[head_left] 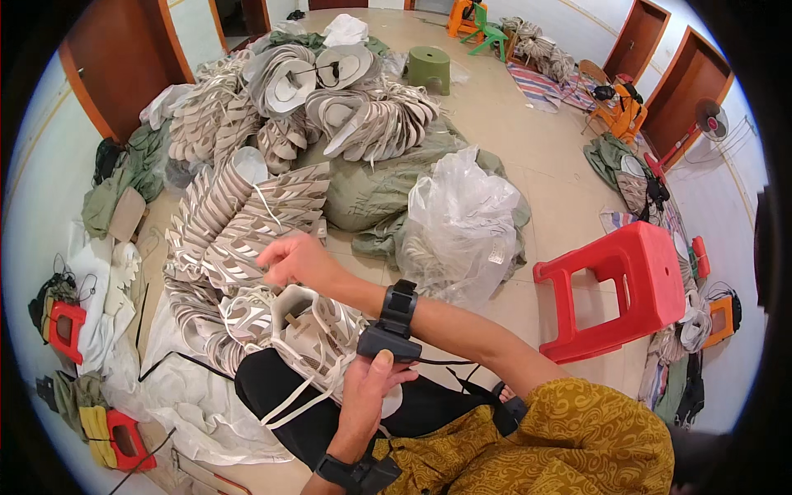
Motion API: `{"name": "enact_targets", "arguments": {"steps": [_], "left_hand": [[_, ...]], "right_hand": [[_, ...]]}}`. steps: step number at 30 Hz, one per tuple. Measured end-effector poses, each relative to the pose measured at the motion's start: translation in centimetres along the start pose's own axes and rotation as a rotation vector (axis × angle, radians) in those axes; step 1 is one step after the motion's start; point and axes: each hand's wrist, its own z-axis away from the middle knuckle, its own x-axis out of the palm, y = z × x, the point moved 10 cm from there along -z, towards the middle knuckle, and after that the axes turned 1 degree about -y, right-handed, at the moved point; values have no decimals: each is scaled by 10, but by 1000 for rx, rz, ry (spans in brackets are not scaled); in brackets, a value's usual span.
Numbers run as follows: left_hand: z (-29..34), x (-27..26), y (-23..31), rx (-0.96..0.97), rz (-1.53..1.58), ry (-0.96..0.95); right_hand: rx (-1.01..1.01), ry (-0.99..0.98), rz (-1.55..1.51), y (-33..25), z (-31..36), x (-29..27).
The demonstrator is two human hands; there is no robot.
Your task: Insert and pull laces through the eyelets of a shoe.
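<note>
A beige and white shoe upper [307, 332] rests across my black-trousered lap, its white laces [299, 403] hanging loose. My left hand [367, 392] is closed at the upper's near side, thumb on top; part of its grip is hidden. My right arm crosses over the upper. Above the upper, beside the stacked shoe uppers [264, 210], my right hand [295, 260] has its fingers curled together; whatever is between them is too small to make out. Dark straps with small boxes circle both wrists, and the right one [392, 330] sits just above my left hand.
Large bundles of uppers [219, 115] are heaped ahead, beside green sacks [363, 194] and a clear plastic bag [462, 219]. A red stool [627, 280] stands at right, a green stool [429, 68] farther off. White sheeting [198, 417] covers the floor at left, with a dark cord across it.
</note>
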Motion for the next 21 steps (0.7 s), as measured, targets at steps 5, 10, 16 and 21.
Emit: {"name": "enact_targets", "arguments": {"steps": [5, 10, 16, 21], "left_hand": [[3, 2, 4, 9, 112, 16], [4, 3, 4, -11, 177, -5], [2, -6, 0, 0, 135, 11], [2, 9, 2, -27, 126, -54]], "right_hand": [[-309, 27, 720, -30, 5, 15], [-378, 7, 946, -31, 9, 25], [68, -87, 190, 10, 1, 13], [163, -51, -286, 11, 13, 2]]}}
